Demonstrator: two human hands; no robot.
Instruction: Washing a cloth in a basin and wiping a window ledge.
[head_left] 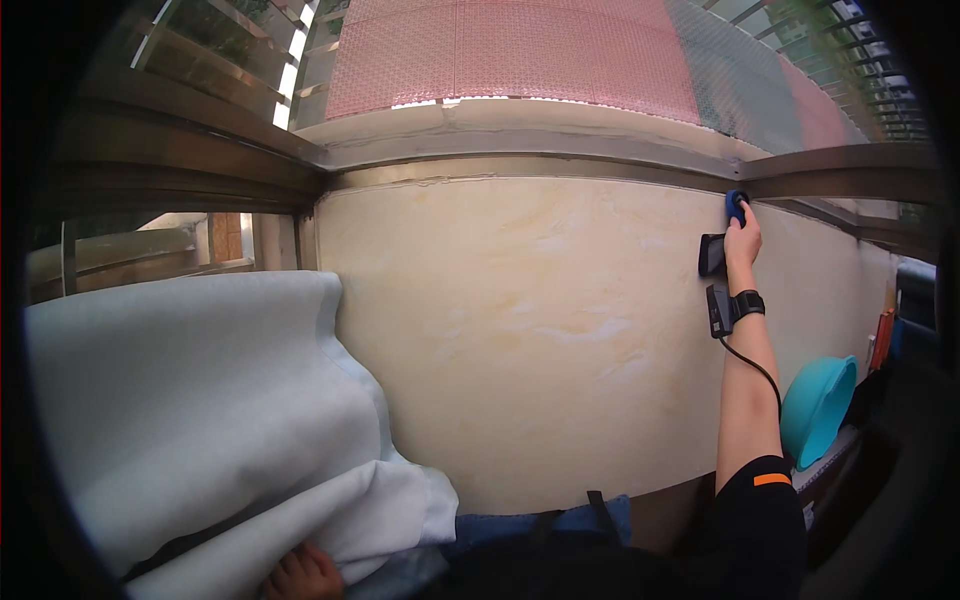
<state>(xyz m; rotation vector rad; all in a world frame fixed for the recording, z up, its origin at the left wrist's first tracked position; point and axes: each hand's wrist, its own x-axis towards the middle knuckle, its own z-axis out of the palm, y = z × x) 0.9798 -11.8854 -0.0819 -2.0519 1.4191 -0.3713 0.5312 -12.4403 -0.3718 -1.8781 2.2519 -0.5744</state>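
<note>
My right hand (743, 243) reaches out to the far right corner of a cream marbled surface (500, 330). Its fingers close round a small, rounded blue and black object (736, 206) by the metal frame; its exact kind cannot be made out. Beside that hand is a dark flat rectangular piece (711, 255). At the bottom edge, my left hand (304, 574) shows only in part, its fingers curled at the fold of a large pale grey-blue sheet of material (200, 390). The sheet drapes over the surface's left side in loose folds.
A metal window frame (540, 165) borders the far edge, with pink and green woven matting (510, 50) and railings beyond. To the right stand a turquoise basin (815, 410) and a red object (882, 340). A black strapped device (720, 310) with a cable sits on my right wrist.
</note>
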